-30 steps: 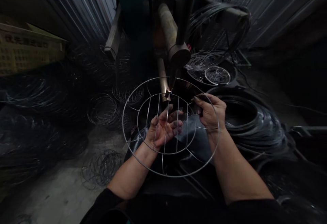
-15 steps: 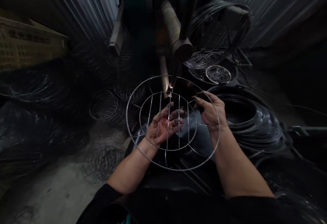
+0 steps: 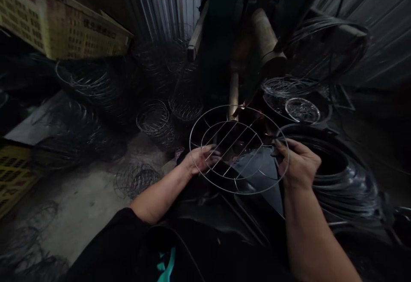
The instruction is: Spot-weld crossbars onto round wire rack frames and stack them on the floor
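Observation:
A round wire rack [image 3: 228,145], made of two rings with parallel bars across the inner one, is held tilted in front of me. My left hand [image 3: 203,159] is at its left side, fingers partly curled under the bars, with the outer ring crossing over the palm. At the right side, my right hand [image 3: 298,162] pinches the rack near its outer ring with thumb and fingers. The rack's far edge lies at a copper tip [image 3: 243,105] and a brass-coloured rod [image 3: 234,91] of a dark machine. Small orange glints show near my right fingertips.
Stacks of wire rings [image 3: 154,119] stand on the left floor, below a yellow crate [image 3: 83,29]. Right of me is a large wire coil [image 3: 346,187]; behind it, a tub [image 3: 326,112] holds wire pieces. A thick cylindrical machine arm [image 3: 266,33] juts above the rack.
The view has swung left. The rack has turned, so its bars now run diagonally, and it lies flatter. My left hand has shifted from beneath the middle to the rack's left side.

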`<state>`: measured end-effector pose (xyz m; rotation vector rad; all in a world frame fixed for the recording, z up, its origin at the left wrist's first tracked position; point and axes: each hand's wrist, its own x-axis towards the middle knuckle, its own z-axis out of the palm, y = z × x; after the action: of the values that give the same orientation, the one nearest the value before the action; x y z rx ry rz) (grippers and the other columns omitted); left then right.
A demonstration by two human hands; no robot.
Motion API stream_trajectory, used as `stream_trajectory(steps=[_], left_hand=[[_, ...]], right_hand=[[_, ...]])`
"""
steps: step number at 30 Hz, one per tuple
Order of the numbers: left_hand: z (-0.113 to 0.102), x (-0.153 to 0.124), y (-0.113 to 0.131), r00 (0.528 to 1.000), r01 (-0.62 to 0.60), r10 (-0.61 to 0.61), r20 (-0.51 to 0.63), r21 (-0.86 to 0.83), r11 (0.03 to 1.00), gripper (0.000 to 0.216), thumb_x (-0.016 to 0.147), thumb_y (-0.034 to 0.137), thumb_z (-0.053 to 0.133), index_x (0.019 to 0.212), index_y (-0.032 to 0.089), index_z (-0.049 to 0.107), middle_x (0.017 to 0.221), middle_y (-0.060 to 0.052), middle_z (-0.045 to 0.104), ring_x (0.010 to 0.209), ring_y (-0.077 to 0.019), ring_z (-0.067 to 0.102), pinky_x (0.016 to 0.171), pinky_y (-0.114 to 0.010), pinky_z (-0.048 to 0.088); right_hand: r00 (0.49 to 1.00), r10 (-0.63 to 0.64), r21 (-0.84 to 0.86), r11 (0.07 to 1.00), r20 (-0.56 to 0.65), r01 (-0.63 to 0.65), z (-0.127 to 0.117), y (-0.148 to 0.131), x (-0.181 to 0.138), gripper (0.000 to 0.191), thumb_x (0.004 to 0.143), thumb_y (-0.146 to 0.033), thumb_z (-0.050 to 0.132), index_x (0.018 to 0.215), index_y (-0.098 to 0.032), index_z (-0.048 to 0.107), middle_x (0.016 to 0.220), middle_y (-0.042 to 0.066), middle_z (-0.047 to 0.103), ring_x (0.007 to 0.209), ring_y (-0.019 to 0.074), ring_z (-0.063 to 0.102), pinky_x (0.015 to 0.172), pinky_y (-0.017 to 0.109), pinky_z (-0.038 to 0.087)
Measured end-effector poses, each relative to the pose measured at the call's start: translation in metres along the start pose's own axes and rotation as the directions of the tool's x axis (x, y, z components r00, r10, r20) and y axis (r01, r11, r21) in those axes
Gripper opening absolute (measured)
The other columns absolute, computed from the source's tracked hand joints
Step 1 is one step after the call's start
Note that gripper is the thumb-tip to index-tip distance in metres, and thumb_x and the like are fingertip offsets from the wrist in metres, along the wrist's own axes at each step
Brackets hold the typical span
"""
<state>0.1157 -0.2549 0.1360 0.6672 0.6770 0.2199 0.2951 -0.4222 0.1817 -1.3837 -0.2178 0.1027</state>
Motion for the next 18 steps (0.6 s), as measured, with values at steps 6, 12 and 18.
stream_trajectory(steps=[6,12,18], left_hand=[[-0.073,-0.035,-0.005,0.798,-0.435,0.469,-0.378,0.179,0.883,0.039,0.074,0.013,0.062,0.113,0.019,0.061,0.091,-0.001,0.067,0.075,-0.0085,0.063,0.078,-0.023,0.05],[-0.059,-0.07,-0.001,0.574,-0.693,0.751,0.328,0.683,0.231,0.044,0.074,0.024,0.07,0.118,0.023,0.065,0.119,-0.007,0.062,0.113,-0.0221,0.054,0.102,-0.04,0.041],[-0.047,-0.047,-0.026,0.613,-0.707,0.32,0.722,0.682,-0.187,0.064,0.069,0.029,0.072,0.13,0.017,0.056,0.124,-0.012,0.061,0.113,-0.0277,0.051,0.099,-0.045,0.042]], right_hand=[[0.885,-0.446,-0.486,0.748,0.136,0.452,-0.018,-0.007,-0.019,0.013,0.069,-0.024,0.074,0.078,-0.015,0.076,0.065,0.004,0.069,0.058,0.0137,0.062,0.061,0.025,0.048],[0.751,-0.48,-0.662,0.383,0.454,0.645,-0.02,-0.012,-0.026,0.024,0.079,-0.028,0.063,0.084,-0.009,0.076,0.079,0.013,0.074,0.075,0.0218,0.069,0.073,0.029,0.051],[0.884,-0.303,-0.785,0.415,0.356,0.459,-0.033,-0.017,-0.031,0.023,0.075,-0.029,0.066,0.09,-0.015,0.076,0.089,0.01,0.075,0.086,0.0208,0.069,0.081,0.028,0.05]])
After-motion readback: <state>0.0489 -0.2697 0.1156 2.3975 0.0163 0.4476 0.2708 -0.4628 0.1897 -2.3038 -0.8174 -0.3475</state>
